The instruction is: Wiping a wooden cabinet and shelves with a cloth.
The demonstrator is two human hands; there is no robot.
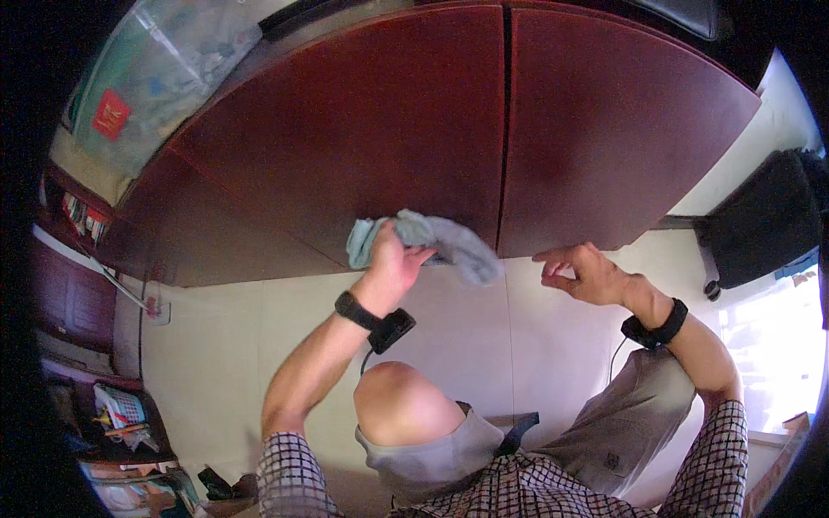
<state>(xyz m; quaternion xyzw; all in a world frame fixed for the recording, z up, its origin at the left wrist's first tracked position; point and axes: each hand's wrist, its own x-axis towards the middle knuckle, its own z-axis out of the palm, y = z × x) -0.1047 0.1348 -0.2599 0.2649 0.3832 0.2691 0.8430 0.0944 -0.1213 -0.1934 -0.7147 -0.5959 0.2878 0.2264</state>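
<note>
My left hand [396, 258] is closed around a bunched, light blue-grey cloth [453, 241], which lies against the lower edge of a dark reddish-brown wooden panel [363, 129]. The free end of the cloth hangs to the right and looks blurred. To the right of the cloth, my right hand [576, 272] holds nothing; its fingers are bent and apart, close to the panel's lower edge. A dark vertical gap divides the panel between my two hands. Each wrist wears a black strap with a small device.
A clear plastic container [175, 71] stands at the upper left. Shelves with books [84, 217] and a basket [123, 405] line the left side. A black chair-like object [764, 220] is at the right. Below the panel lies a pale floor [311, 324], with my bare knee above it.
</note>
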